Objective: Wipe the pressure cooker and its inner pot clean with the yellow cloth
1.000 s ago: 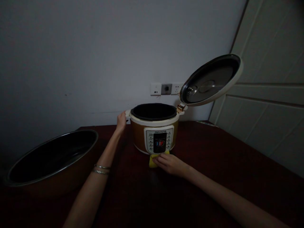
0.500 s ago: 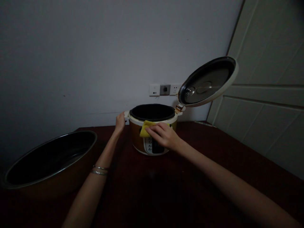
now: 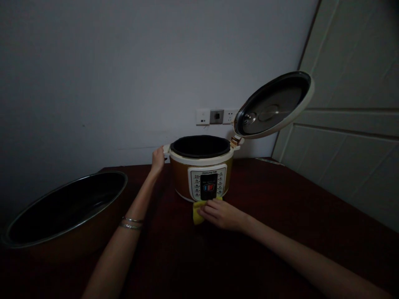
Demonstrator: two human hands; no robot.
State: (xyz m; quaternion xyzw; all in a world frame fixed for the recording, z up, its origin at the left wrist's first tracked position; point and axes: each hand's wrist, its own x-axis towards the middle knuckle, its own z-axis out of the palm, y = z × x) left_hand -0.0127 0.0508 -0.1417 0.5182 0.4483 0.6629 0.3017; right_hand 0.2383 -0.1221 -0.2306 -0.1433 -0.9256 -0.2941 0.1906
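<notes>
A gold and white electric pressure cooker (image 3: 181, 178) stands on the dark red table, its lid (image 3: 274, 106) swung up to the right on a hinge. Its control panel (image 3: 208, 185) faces me, and the inside of the pot looks black. My left hand (image 3: 158, 160) is closed around the white side handle (image 3: 166, 149) on the cooker's left. In my right hand (image 3: 221, 214) is a yellow cloth (image 3: 198, 212), pinched under the fingers at the foot of the cooker's front, just below the panel.
A large inner pot (image 3: 71, 224), dark inside with a pale rim, sits at the left of the table (image 3: 264, 232). Wall sockets (image 3: 216, 117) are behind the cooker. A panelled door (image 3: 343, 137) rises on the right.
My right hand has moved down with the yellow cloth, from the cooker's upper front to its base, uncovering the control panel. The left hand stays on the handle.
</notes>
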